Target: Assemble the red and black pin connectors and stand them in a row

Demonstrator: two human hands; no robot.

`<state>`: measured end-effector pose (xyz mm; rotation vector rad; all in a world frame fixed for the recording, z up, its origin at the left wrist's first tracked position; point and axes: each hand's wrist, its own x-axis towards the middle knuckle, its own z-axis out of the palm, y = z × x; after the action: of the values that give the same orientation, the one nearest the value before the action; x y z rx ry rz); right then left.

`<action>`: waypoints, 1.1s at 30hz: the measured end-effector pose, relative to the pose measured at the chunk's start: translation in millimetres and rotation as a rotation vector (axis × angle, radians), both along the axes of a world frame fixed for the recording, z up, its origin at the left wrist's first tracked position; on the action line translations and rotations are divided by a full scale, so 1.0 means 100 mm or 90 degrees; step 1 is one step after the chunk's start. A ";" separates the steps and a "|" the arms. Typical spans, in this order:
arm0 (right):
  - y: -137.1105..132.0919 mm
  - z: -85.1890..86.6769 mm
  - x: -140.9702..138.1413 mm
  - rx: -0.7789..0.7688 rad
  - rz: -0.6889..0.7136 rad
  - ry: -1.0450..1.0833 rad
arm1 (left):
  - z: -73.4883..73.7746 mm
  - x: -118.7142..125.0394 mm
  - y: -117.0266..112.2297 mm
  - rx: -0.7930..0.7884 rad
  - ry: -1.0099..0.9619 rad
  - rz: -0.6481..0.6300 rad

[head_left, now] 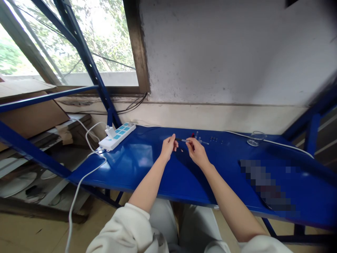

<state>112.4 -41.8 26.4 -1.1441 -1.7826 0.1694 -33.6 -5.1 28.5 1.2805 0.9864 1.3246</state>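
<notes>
A slim pen (181, 140), dark at its left end and clear along its barrel, lies level between my two hands above the blue table. My left hand (167, 147) pinches its dark end between thumb and fingers. At the clear end, my right hand (197, 150) has its fingertips closed on it. Just behind my right hand are several clear pen pieces (200, 140) and a small red piece (193, 135). A tiny light-coloured piece (182, 150) shows below the pen; what it is I cannot make out.
A white power strip (117, 137) with a plug and cables sits at the table's left. Several tiny dark parts (213, 139) lie at the back. A clear round container (254, 141) stands back right, near a white cable. A blurred-out dark object (265, 182) lies front right.
</notes>
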 end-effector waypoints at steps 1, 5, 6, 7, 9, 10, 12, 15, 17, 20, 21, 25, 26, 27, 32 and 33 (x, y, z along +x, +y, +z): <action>0.00 -0.01 0.00 0.000 0.003 0.005 | 0.00 0.00 0.00 0.007 0.004 0.003; 0.03 -0.05 -0.01 0.002 0.014 0.005 | 0.01 0.01 0.00 0.027 0.016 0.015; 0.04 -0.06 -0.01 0.000 0.012 0.001 | 0.01 0.01 -0.01 0.031 0.021 0.016; 0.05 -0.07 -0.01 -0.001 0.008 -0.003 | 0.01 0.01 -0.01 0.035 0.025 0.017; 0.07 -0.08 0.00 0.001 -0.002 -0.010 | 0.01 0.01 -0.01 0.049 0.032 0.011; 0.07 -0.09 0.00 0.006 -0.006 -0.011 | 0.02 0.02 -0.02 0.059 0.033 -0.001; 0.09 -0.09 0.02 0.019 -0.011 -0.010 | 0.02 0.02 -0.03 0.072 0.029 -0.047; 0.10 -0.10 0.04 0.025 -0.015 -0.023 | 0.03 0.03 -0.03 0.073 0.014 -0.108; 0.10 -0.09 0.05 0.020 -0.017 -0.047 | 0.02 0.03 -0.02 0.070 0.005 -0.098; 0.10 -0.06 0.06 0.007 -0.029 -0.064 | 0.01 0.01 0.02 0.071 -0.022 -0.002; 0.10 -0.04 0.07 -0.002 -0.038 -0.054 | 0.00 0.00 0.03 0.071 -0.033 0.041; 0.11 0.02 0.18 -0.104 -0.079 0.044 | -0.06 -0.01 0.08 0.083 -0.012 0.141; 0.12 0.03 0.23 -0.146 -0.082 0.062 | -0.07 0.01 0.08 0.091 0.019 0.136; 0.12 0.03 0.28 -0.193 -0.079 0.069 | -0.09 0.03 0.07 0.099 0.061 0.117; 0.13 0.02 0.54 -0.380 -0.144 -0.016 | -0.13 0.25 0.07 0.150 0.354 0.009; 0.13 0.02 0.57 -0.391 -0.174 -0.043 | -0.12 0.30 0.08 0.166 0.404 0.009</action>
<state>169.3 -29.2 28.0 -1.8311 -1.6539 0.5451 -3.4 2.6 16.3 1.9651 1.2752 1.0956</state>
